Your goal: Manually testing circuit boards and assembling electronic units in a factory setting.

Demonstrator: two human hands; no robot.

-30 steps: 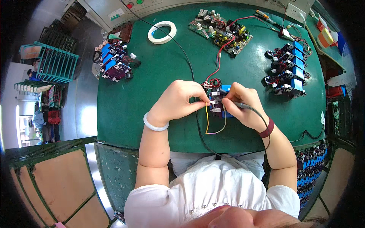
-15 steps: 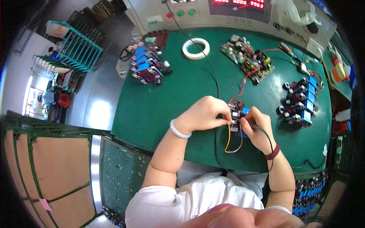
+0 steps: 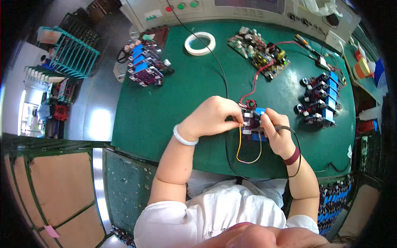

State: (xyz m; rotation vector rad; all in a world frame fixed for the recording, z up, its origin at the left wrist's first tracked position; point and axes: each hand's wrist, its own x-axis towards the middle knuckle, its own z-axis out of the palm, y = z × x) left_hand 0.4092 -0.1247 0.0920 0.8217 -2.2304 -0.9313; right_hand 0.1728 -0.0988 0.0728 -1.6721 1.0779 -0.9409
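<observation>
A small dark circuit board (image 3: 249, 120) with white connectors and blue parts lies on the green bench in front of me. My left hand (image 3: 219, 117) is closed in a pinch at the board's left edge, on the end of a yellow wire (image 3: 239, 144). The wire loops below the board and rises, greyish, to its lower right. My right hand (image 3: 279, 133) grips a dark pen-like probe, mostly hidden by the fingers, over the board's right side. A black cable (image 3: 299, 153) runs from that hand. Red leads (image 3: 254, 86) meet the board's top.
A larger circuit board (image 3: 264, 56) lies further back. Assemblies with blue blocks stand at left (image 3: 144, 66) and right (image 3: 328, 99). A roll of white tape (image 3: 200, 44) sits near the grey instrument panel (image 3: 248, 13). The black cable crosses the bench. More boards are stacked at lower right (image 3: 333, 202).
The whole scene has shifted left and slightly up in the view. Both hands stay at the small board, and the right-hand cable now bows further outward. The panel's red digits no longer show.
</observation>
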